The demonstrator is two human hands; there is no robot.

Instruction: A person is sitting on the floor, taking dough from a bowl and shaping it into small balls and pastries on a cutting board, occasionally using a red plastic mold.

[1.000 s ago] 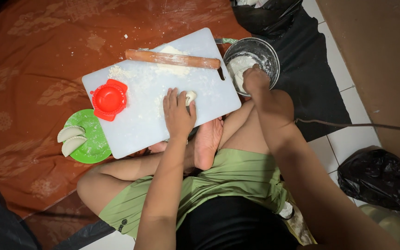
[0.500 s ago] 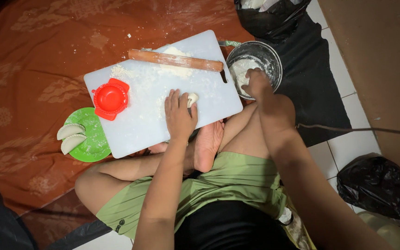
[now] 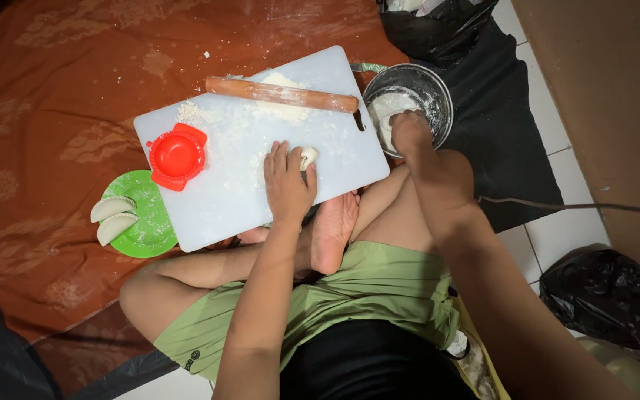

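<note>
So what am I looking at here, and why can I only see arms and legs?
The camera sits on the person's head and looks down, so you see only their own arms and crossed legs on the floor. The left hand presses a small lump of dough on a white cutting board dusted with flour. The right hand reaches into a metal bowl of dough. A wooden rolling pin and a red dumpling press lie on the board. Beside it, a green plate holds two folded dumplings.
</note>
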